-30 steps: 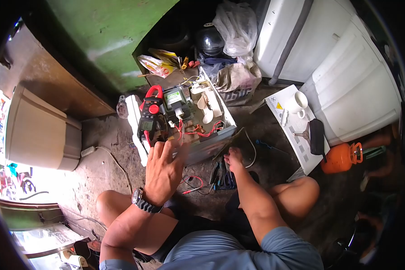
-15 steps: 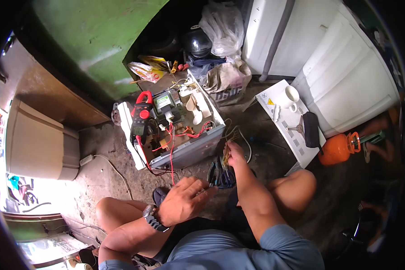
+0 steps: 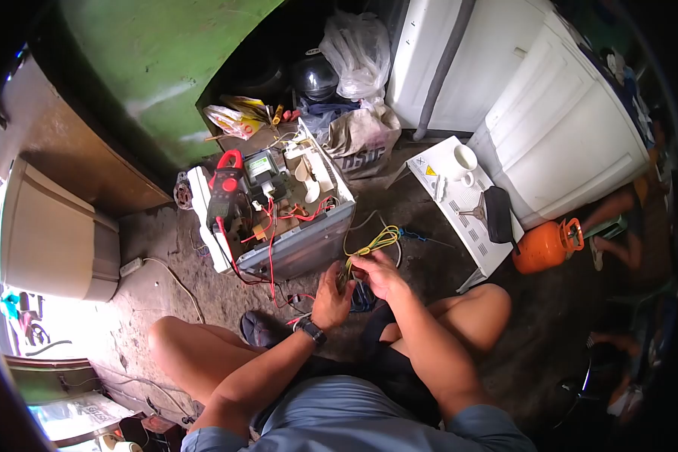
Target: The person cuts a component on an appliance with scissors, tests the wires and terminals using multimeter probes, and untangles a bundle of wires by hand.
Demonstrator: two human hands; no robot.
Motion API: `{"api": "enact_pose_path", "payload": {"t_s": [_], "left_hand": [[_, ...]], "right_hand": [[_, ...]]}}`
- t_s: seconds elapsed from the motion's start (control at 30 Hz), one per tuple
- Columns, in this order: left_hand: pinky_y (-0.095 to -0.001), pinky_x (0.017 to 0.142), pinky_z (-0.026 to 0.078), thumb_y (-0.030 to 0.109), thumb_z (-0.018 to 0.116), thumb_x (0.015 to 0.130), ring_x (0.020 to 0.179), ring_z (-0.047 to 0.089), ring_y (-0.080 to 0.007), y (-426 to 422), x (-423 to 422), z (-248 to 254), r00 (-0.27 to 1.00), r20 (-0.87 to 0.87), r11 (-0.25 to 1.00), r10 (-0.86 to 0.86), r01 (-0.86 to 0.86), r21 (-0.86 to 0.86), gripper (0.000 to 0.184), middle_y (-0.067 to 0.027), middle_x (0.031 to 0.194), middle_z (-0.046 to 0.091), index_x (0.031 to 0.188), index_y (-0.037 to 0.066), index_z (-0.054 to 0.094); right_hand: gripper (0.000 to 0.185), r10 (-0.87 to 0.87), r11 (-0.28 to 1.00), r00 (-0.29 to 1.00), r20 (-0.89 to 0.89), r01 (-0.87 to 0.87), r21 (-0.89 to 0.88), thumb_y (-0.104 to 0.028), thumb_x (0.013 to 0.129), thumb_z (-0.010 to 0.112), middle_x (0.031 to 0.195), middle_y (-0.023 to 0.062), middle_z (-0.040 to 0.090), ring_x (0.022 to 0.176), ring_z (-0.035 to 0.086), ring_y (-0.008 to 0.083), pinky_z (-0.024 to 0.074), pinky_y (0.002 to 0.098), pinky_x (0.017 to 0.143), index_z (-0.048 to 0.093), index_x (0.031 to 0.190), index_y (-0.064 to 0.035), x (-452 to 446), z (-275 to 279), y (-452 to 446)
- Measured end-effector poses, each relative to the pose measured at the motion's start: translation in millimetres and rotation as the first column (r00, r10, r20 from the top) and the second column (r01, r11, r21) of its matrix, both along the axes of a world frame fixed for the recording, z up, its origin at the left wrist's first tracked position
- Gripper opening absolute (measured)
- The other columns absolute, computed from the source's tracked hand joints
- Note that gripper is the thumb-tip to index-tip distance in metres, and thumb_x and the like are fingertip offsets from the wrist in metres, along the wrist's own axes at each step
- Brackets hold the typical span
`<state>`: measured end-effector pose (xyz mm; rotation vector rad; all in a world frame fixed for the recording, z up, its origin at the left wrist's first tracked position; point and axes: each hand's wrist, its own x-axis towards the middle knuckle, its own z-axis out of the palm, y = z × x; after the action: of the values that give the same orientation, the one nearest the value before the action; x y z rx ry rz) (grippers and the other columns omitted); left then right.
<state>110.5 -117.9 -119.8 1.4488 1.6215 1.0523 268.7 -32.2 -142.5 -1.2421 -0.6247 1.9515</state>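
My right hand is closed on a looped bundle of yellow-green wire, whose loops rise above the fingers. Beside it, my left hand, with a watch on the wrist, is raised with its fingers apart near the lower end of the bundle. Just beyond my hands stands an opened metal appliance with red wires and parts inside. A red and black clamp meter lies on its left side, its leads hanging over the front. Pliers on the floor are partly hidden behind my hands.
A white vented panel holds a mug, a black pouch and a metal bracket. Right of it are an orange tank and another person's legs. Bags and a dark helmet sit behind the appliance.
My left hand has come down from the meter's leads and across to my right hand. The wire bundle has been lifted from the floor in my right hand. The view has shifted slightly.
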Motion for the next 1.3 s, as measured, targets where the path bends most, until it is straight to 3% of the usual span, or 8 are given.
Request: {"api": "enact_pose_path", "payload": {"t_s": [0.03,0.1,0.17,0.27,0.73,0.9,1.17,1.3], "left_hand": [[-0.0479,0.107,0.053,0.018,0.071,0.104,0.125,0.066,-0.0404,3,-3,4,1.0,0.001,1.0,0.0,0.0,0.001,0.053,-0.0298,0.133,0.066,0.149,-0.005,0.054],[-0.0375,0.104,0.055,0.021,0.068,0.11,0.118,0.071,-0.0245,4,-12,13,0.916,0.395,0.892,-0.069,0.234,-0.387,0.05,-0.02,0.134,0.071,0.151,-0.004,0.056],[-0.0338,0.103,0.056,0.017,0.061,0.113,0.115,0.072,-0.0171,-1,-14,-12,0.834,0.552,0.907,-0.026,0.252,-0.337,0.043,-0.0133,0.134,0.073,0.151,-0.005,0.057],[-0.0352,0.104,0.056,0.011,0.053,0.115,0.117,0.071,-0.0175,0,-16,-12,0.446,0.883,0.873,0.148,0.361,-0.328,0.039,-0.0091,0.134,0.073,0.15,-0.004,0.058],[-0.0361,0.102,0.06,0.014,0.063,0.113,0.115,0.072,-0.0183,11,-23,-11,0.275,0.937,0.863,0.217,0.394,-0.315,0.028,-0.0071,0.125,0.072,0.139,0.003,0.062],[-0.0366,0.097,0.062,0.015,0.064,0.113,0.107,0.074,-0.0188,13,-19,-8,0.358,0.896,0.859,0.263,0.337,-0.386,0.026,-0.0074,0.121,0.073,0.135,0.002,0.061],[-0.0331,0.09,0.062,0.016,0.064,0.112,0.099,0.073,-0.0165,12,-15,-15,0.383,0.904,0.887,0.192,0.325,-0.327,0.024,-0.0066,0.114,0.072,0.132,0.002,0.061],[-0.0307,0.086,0.06,0.013,0.064,0.112,0.096,0.072,-0.0155,13,-12,-22,0.432,0.886,0.908,0.168,0.282,-0.309,0.024,-0.0065,0.114,0.072,0.132,0.001,0.061]], "right_hand": [[0.029,0.0,1.0,1.0,0.001,0.0,0.001,-0.011,0.099,0.083,0.112,0.0005,0.074,0.101,0.07,0.0146,0.0557,0.0325,0.084,0.069,0.124,-0.0134,1,0,1],[0.029,0.094,0.994,0.995,0.028,-0.095,0.046,-0.013,0.099,0.083,0.115,0.0009,0.074,0.102,0.07,0.0136,0.0557,0.0319,0.085,0.069,0.125,-0.0135,4,6,0],[0.029,0.148,0.987,0.988,0.045,-0.151,0.055,-0.016,0.1,0.083,0.117,0.001,0.073,0.102,0.07,0.0131,0.056,0.0307,0.085,0.068,0.126,-0.013,13,17,0],[0.025,0.106,0.989,0.99,0.091,-0.114,0.091,-0.016,0.102,0.081,0.109,0.0027,0.075,0.094,0.071,0.0112,0.0568,0.0279,0.077,0.066,0.121,-0.0095,18,38,-2],[0.034,0.377,0.918,0.896,0.233,-0.396,0.035,-0.019,0.109,0.072,0.113,0.0054,0.071,0.1,0.069,0.0126,0.057,0.0295,0.085,0.058,0.136,-0.0052,28,74,-49],[0.032,0.354,0.916,0.907,0.229,-0.385,0.109,-0.012,0.109,0.07,0.113,0.0061,0.071,0.1,0.069,0.0139,0.0584,0.0315,0.087,0.057,0.137,-0.0058,33,64,-61],[0.03,0.266,0.96,0.953,-0.145,-0.275,-0.046,-0.004,0.107,0.069,0.107,0.0035,0.071,0.094,0.071,0.0141,0.0543,0.0263,0.075,0.057,0.134,-0.0093,36,41,-59],[0.025,0.269,0.962,0.955,-0.121,-0.273,-0.012,-0.008,0.107,0.07,0.104,0.0024,0.071,0.093,0.071,0.0124,0.053,0.0246,0.073,0.06,0.13,-0.009,33,38,-61]]}}
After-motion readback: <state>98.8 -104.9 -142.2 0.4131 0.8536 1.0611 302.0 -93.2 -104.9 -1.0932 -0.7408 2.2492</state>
